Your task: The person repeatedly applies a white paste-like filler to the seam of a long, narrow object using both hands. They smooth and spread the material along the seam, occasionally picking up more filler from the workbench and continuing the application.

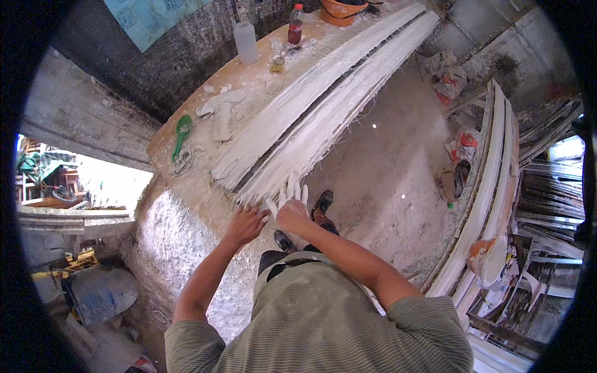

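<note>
Left hand point(247, 225): fingers bent by the near edge of the table point(163, 138); we cannot tell whether they grip anything.
Right hand point(290, 209): whitened fingers spread wide, at the strips' near end.
White strips point(280, 118): paired, frayed, along the right edge.
Green tool point(182, 128): we see it near the left edge.

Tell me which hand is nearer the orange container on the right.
Right. The right hand is left of the orange container, by the near end of the white strips; the left hand is farther left.
</note>
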Action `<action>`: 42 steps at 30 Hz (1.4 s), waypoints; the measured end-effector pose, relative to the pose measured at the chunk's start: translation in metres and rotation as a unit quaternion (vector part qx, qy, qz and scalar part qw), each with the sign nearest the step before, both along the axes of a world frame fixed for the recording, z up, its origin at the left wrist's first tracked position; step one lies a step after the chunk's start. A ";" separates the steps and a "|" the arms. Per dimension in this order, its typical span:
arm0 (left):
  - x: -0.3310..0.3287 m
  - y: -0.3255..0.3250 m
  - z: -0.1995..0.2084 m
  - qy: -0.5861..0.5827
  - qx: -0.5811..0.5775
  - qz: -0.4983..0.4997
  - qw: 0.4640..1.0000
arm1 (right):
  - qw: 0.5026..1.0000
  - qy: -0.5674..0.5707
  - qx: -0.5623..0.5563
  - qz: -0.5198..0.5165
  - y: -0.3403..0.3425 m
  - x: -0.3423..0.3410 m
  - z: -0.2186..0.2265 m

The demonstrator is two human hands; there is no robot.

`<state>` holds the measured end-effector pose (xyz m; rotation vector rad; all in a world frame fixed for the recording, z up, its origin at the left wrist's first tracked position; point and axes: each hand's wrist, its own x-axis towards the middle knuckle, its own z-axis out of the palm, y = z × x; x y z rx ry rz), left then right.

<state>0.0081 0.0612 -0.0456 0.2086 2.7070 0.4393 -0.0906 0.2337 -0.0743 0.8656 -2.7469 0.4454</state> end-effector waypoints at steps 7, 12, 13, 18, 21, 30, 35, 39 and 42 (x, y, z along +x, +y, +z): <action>-0.132 0.047 -0.008 0.106 -0.039 -0.012 0.993 | 0.936 -0.194 0.256 0.144 0.051 -0.199 -0.001; -0.175 0.055 -0.026 0.046 0.001 0.027 0.999 | 0.984 -0.067 0.163 0.037 0.091 -0.277 0.010; -0.173 0.054 -0.028 0.059 0.005 0.034 0.998 | 0.982 -0.037 0.180 0.035 0.093 -0.272 0.011; -0.110 0.044 -0.019 0.021 -0.006 0.015 1.000 | 0.972 -0.192 -0.002 0.137 0.059 -0.151 0.009; -0.093 0.042 -0.009 -0.029 -0.043 -0.008 0.999 | 0.989 -0.127 -0.026 0.071 0.046 -0.090 0.031; -0.221 0.080 -0.020 0.033 -0.030 -0.004 0.999 | 0.925 -0.252 0.250 0.135 0.083 -0.278 0.025; -0.242 0.085 -0.023 0.086 -0.034 0.016 0.996 | 0.963 -0.264 0.021 -0.050 0.102 -0.333 0.054; -0.194 0.075 -0.026 0.049 -0.033 0.016 0.998 | 0.973 -0.185 0.116 0.071 0.097 -0.277 0.033; -0.160 0.068 -0.030 0.055 -0.019 -0.015 0.998 | 0.953 -0.175 0.219 0.118 0.070 -0.194 -0.001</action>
